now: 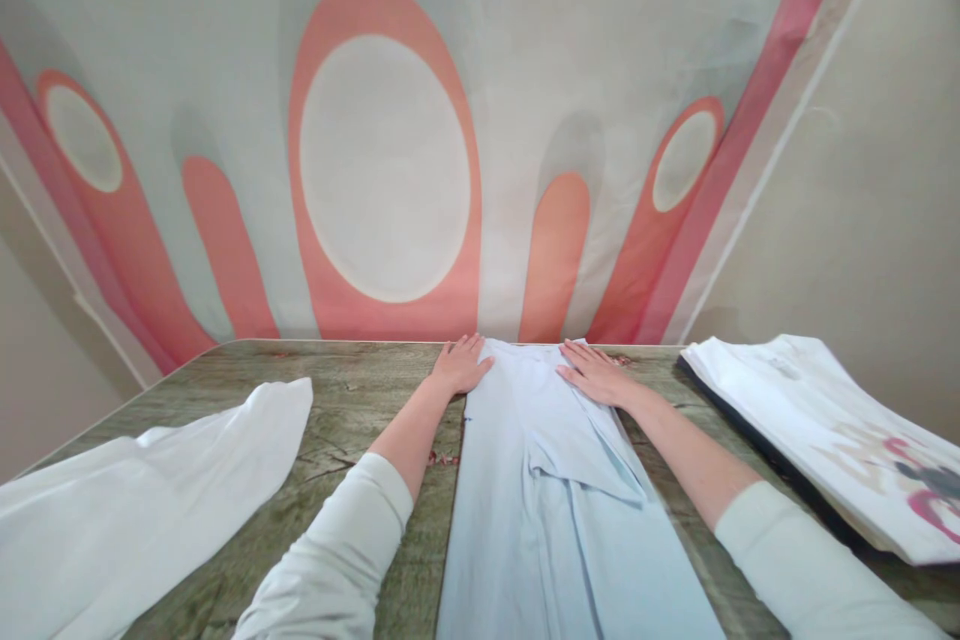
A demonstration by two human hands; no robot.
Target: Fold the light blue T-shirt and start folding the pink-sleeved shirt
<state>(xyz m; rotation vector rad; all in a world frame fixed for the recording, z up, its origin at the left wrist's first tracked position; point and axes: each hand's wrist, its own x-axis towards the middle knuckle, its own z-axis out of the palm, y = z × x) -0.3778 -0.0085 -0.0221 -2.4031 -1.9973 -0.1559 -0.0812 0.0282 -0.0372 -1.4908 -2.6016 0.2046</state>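
A pale, light-blue shirt [502,480] lies lengthwise on the wood-patterned table, its sides folded inward and a short sleeve lying across its upper right part. At its far left corner, my left hand [461,366] rests flat, fingers stretched out, partly on the table and touching the cloth edge. My right hand [598,375] lies flat on the far right corner of the shirt with its fingers extended. Neither hand grips anything. The near end of the shirt runs out of the frame.
On the left of the table [360,390] lies a loosely spread white garment [172,480]. A stack of folded T-shirts [817,430], the top one white with a printed figure, sits at the right edge. Behind the far edge hangs a grey backdrop [517,70] with coral shapes.
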